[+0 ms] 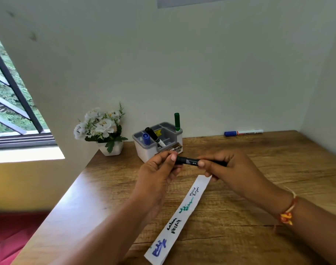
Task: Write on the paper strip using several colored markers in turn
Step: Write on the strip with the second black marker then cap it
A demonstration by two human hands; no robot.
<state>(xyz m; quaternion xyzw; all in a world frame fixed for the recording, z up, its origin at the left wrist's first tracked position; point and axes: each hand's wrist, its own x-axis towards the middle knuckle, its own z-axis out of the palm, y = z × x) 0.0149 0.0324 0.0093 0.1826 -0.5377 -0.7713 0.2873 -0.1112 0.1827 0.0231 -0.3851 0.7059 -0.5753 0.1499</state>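
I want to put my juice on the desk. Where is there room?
The desk is bare between the blue marker by the wall and the right hand. Another bare patch lies left of the paper strip, towards the desk's edge. It is crowded around the flower pot, the marker holder and both hands.

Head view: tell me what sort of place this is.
Probably a home or office writing corner: a wooden desk set against plain walls by a window, with a marker organizer and a small flower pot.

Home study corner, wooden desk (258,169), flower pot (110,148)
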